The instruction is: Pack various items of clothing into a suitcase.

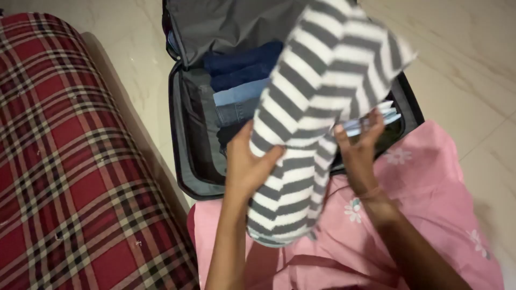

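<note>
A grey-and-white striped garment (pixel 317 107), soft and knitted in look, is held up in the middle of the view, over the open suitcase (pixel 185 134) and the lap below. Its long axis runs from the lower centre, near the knees, up and to the right, where the upper end is blurred. The lower fold is gripped by the left hand (pixel 248 164), whose thumb is pressed over the front of the cloth with the fingers closed behind it. The right hand (pixel 359 145) is set at the garment's right edge with its fingers curled; whether cloth or the pale folded items (pixel 376 121) just behind it are pinched cannot be told. Of the two, the left hand is the more firmly engaged, and the bulk of the garment lies above and to the right of it.

Beneath the garment, folded clothes are seen stacked in the suitcase: navy pieces (pixel 244 64) at the top, light blue denim (pixel 239 94) below them. The lap is covered by pink floral fabric (pixel 430 177). A red plaid cushion (pixel 70 161) lies to the left, and a pale marble floor (pixel 467 59) surrounds the case.
</note>
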